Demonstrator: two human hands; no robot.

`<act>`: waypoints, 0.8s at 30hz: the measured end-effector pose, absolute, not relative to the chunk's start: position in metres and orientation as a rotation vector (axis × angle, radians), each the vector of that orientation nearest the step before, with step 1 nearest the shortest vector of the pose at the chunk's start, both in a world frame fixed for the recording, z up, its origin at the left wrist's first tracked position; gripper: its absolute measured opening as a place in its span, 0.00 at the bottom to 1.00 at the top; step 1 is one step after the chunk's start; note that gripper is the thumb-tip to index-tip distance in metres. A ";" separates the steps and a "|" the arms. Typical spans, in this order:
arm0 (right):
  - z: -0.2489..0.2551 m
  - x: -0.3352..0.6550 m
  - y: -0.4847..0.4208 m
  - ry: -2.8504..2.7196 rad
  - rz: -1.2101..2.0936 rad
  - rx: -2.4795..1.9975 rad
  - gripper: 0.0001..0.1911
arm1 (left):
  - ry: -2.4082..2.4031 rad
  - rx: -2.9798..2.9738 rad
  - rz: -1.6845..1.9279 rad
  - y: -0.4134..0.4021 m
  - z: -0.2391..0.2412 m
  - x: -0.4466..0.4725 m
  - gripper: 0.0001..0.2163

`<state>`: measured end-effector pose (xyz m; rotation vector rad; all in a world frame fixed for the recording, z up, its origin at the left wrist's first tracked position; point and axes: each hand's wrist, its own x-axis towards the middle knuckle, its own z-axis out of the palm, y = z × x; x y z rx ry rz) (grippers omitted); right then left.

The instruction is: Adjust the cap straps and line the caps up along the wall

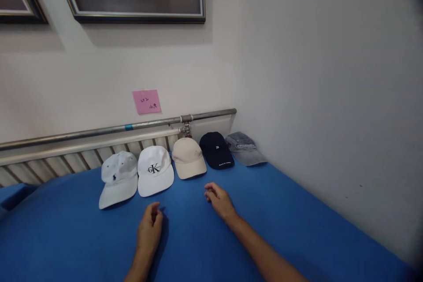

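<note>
A row of baseball caps lies along the far edge of the blue surface. From left to right come a white cap with a small dark emblem (119,176), a white cap with black letters (155,174), a beige cap (189,158), a black cap (216,150) and a grey cap (245,148). My left hand (150,227) is nearest the lettered white cap, its fingers loosely curled with nothing in them. My right hand (220,200) hovers in front of the beige and black caps, fingers bent, thumb and fingertips slightly apart. Neither hand touches a cap.
Behind the caps run a radiator (82,158) and a metal pipe (99,132). A pink note (147,102) is stuck to the wall above them. Framed pictures (139,20) hang higher up. On the right, a grey wall (330,119) borders the blue surface (76,242).
</note>
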<state>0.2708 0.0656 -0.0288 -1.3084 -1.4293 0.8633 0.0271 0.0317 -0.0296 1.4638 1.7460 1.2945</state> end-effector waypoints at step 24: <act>-0.011 0.268 0.056 -1.448 0.854 -1.369 0.19 | 1.712 1.525 1.222 0.020 -0.022 0.029 0.20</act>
